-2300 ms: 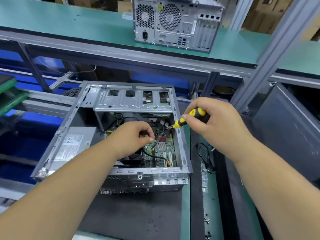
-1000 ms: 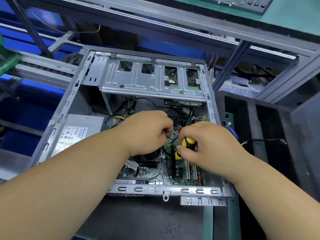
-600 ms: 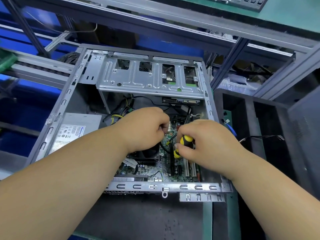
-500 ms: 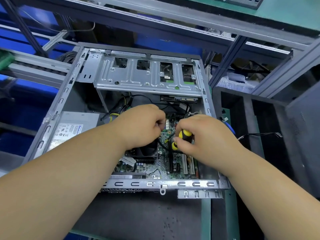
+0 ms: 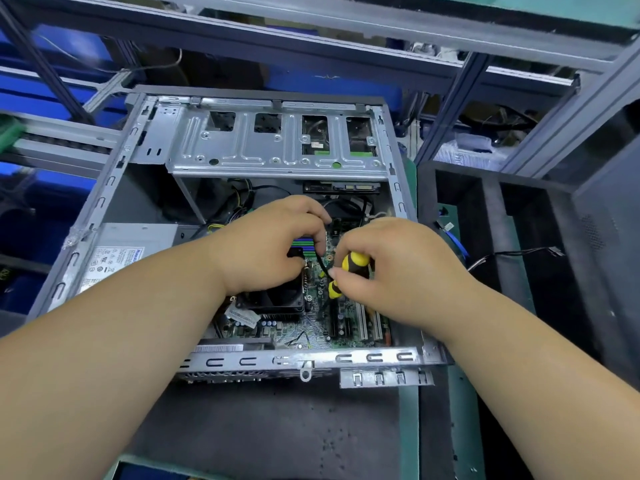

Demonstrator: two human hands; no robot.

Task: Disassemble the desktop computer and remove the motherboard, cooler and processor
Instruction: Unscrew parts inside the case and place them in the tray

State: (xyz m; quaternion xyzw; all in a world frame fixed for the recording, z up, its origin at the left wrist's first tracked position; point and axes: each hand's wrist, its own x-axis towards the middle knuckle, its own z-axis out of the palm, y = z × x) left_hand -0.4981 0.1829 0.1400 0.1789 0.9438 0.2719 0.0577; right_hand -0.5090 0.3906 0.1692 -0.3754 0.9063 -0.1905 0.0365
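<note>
Both hands crowd the open case (image 5: 104, 216): right hand (image 5: 391, 271) grips screwdriver (image 5: 349, 268); left hand (image 5: 273, 244) fingers pinch a black cable (image 5: 321, 263).

green workbench (image 5: 408, 427), dark mat (image 5: 277, 427) on it, open computer case (image 5: 104, 202) on mat

Looks like an electronics teardown workshop or factory line: green-matted bench (image 5: 408, 427) on grey aluminium framing (image 5: 446, 133), a shelf tier (image 5: 346, 15) overhead, blue bins (image 5: 52, 50) behind, black foam trays (image 5: 491, 216) alongside, and an opened desktop case (image 5: 277, 147) with loose cables (image 5: 519, 252).
</note>
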